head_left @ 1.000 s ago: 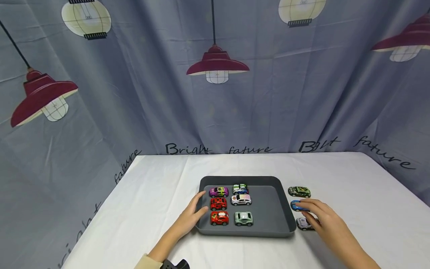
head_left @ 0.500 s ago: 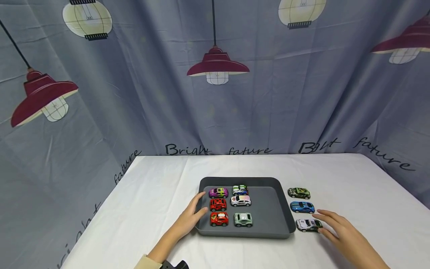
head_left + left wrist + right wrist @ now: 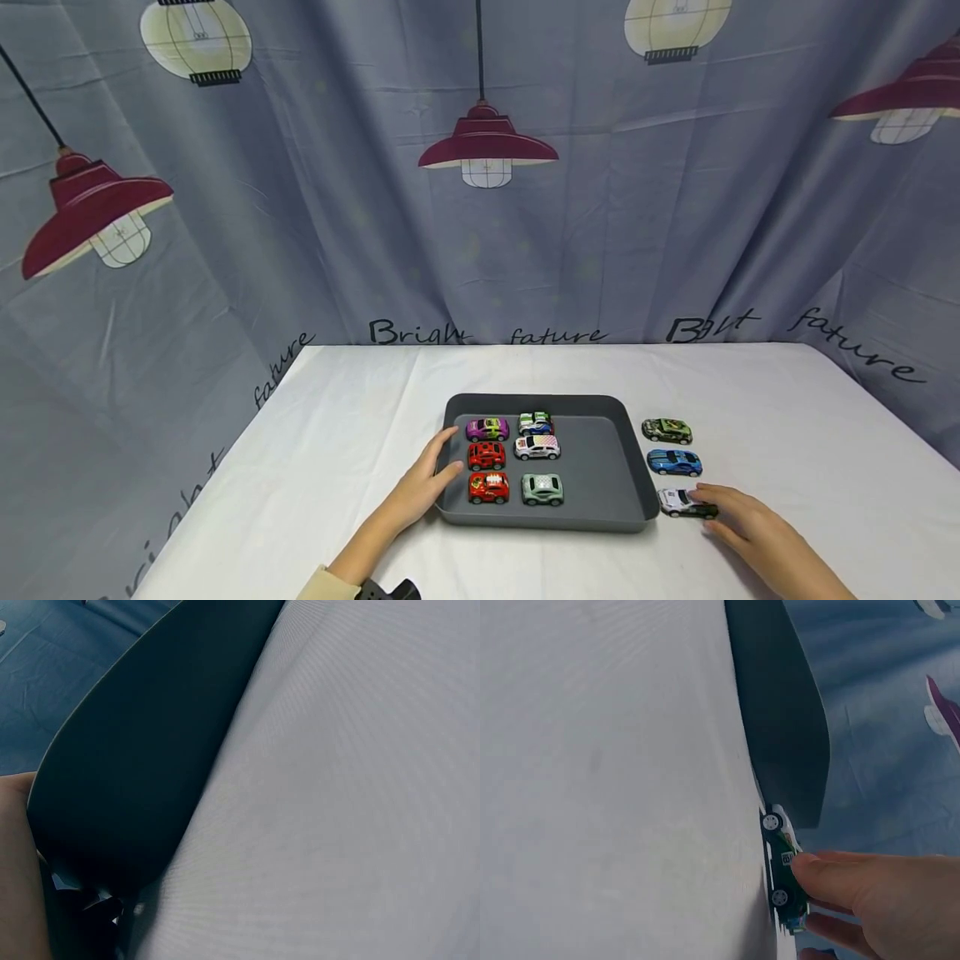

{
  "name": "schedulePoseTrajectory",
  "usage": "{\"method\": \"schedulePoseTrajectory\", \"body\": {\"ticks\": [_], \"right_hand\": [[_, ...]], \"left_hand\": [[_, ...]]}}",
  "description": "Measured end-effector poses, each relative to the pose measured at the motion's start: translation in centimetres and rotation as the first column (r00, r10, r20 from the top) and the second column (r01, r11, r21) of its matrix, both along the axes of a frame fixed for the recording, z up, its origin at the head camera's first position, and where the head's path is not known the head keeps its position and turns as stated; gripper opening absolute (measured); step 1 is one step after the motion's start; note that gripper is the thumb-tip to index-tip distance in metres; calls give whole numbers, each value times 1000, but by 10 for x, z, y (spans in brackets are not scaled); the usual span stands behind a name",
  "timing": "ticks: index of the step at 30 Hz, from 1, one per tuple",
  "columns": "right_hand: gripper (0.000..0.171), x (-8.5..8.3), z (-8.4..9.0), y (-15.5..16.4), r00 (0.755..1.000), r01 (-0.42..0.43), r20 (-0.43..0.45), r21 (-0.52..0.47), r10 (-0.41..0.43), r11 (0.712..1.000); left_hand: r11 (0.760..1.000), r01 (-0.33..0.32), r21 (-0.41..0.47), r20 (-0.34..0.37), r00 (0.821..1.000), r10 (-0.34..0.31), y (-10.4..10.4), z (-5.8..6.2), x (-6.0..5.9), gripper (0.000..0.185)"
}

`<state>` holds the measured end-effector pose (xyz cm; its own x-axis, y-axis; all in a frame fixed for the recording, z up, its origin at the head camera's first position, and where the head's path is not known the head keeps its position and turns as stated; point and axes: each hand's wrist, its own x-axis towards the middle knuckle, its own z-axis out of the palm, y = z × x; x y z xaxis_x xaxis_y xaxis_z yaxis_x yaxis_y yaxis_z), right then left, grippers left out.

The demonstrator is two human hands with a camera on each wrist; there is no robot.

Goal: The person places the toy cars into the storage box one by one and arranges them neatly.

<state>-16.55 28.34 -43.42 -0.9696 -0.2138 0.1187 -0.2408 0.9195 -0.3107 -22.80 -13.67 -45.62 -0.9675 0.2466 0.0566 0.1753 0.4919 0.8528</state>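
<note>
My left hand (image 3: 415, 486) rests at the left rim of a dark grey tray (image 3: 596, 467), fingers and thumb extended over the edge. In the left wrist view the tray's outer wall (image 3: 142, 742) stands beside part of the hand (image 3: 16, 870). To the right of the tray, my right hand (image 3: 750, 529) pinches the tail end of a white-and-dark toy car (image 3: 677, 502). In the right wrist view, the thumb lies against the side of this toy car (image 3: 782, 862), with fingers on its far side. The car's wheels are at the tablecloth.
A blue toy car (image 3: 674, 462) and a green camouflage toy car (image 3: 667, 430) sit beyond the held one. Inside the tray are several toy cars, among them a purple one (image 3: 487, 429) and a pale green one (image 3: 542, 489). A grey printed curtain (image 3: 337, 208) hangs behind the table.
My right hand has moved back from the blue car toward the near white-and-dark car and now pinches it. The left hand stays at the tray's rim.
</note>
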Motion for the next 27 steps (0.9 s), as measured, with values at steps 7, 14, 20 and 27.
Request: {"method": "schedulePoseTrajectory", "body": {"ticks": [7, 14, 20, 27], "right_hand": [[25, -8, 0, -8, 999, 21, -41, -1, -21, 1000], [21, -14, -1, -12, 992, 20, -124, 16, -18, 1000], [25, -11, 3, -11, 989, 1, -145, 4, 0, 1000], [25, -8, 11, -9, 969, -11, -246, -23, 5, 1000]], "left_hand": [[1000, 3, 6, 0, 1000, -3, 0, 2, 0, 57], [1000, 4, 6, 0, 1000, -4, -1, 0, 1, 57], [1000, 2, 10, 3, 1000, -2, 0, 0, 0, 57], [1000, -1, 0, 2, 1000, 1, 1, 1, 0, 56]]}}
